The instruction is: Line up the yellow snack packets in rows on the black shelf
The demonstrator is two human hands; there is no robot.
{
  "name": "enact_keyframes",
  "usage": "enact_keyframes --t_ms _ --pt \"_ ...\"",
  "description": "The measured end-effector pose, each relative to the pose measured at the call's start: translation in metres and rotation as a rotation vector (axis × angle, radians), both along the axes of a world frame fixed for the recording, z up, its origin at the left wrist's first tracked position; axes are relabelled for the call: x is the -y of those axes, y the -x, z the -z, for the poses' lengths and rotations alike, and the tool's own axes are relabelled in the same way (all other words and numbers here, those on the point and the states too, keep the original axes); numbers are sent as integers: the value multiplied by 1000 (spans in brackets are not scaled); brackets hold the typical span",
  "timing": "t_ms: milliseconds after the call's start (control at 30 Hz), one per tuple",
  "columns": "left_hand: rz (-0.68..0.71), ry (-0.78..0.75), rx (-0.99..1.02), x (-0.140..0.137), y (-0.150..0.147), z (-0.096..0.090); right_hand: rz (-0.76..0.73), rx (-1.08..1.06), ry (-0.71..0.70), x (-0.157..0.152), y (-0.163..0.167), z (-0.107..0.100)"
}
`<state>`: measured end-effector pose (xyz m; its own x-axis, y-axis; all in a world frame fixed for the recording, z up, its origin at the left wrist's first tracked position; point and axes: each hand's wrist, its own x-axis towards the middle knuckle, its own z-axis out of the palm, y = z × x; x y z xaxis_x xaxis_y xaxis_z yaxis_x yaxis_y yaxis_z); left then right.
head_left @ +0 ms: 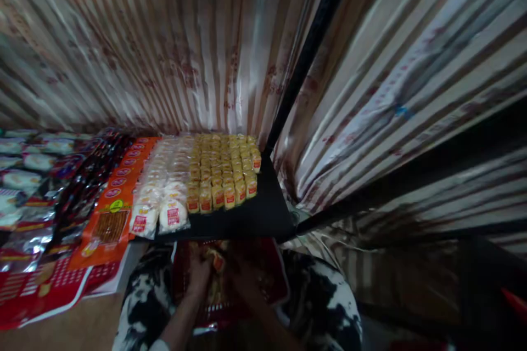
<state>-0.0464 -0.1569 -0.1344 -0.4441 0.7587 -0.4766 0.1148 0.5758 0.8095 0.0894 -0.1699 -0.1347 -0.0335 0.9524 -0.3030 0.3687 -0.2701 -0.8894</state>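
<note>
A red plastic basket (280,279) rests on my lap, with yellowish packets inside it, dim and blurred. My left hand (200,270) reaches into it from the left, fingers curled at a small wrapped snack packet (217,261) with a red-orange label. On the packet's other side is my right hand (241,270), in deep shadow; its fingers are too dark to make out. Beyond the basket, upright rows of yellow wrapped snack packets (222,175) stand on a black shelf (242,222).
Left of the yellow rows stand white round packaged snacks (173,214), an orange snack bag (111,219) and dark packs (82,186). Another red basket (37,296) sits at lower left. A black post (304,66) and striped plastic sheeting (185,38) border the shelf.
</note>
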Motion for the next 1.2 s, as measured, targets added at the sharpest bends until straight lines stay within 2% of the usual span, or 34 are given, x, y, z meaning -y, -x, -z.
enact_keyframes --t_ms 233,367,533,700,800,933,1067,1200 --pt "367 -218 25 11 -22 -58 -111 110 -130 -2 -21 -48" --pt "476 -298 36 -1 -34 -92 -44 125 -274 -7 -34 -80" --pt "547 -445 -13 -30 -52 -130 86 52 -450 -24 -51 -107" --pt "624 -651 -84 -70 -75 -167 281 54 -569 -65 -65 -128" --pt "684 -743 -204 -97 -86 -184 356 115 -604 -92 -71 -140" --pt "780 -769 -484 -131 -97 -193 429 196 -598 -128 -76 -142" --pt "908 -782 -781 -152 -106 -191 477 216 -611 -163 -79 -124" --pt "948 -776 -947 -160 -115 -185 465 221 -594 -192 -80 -106"
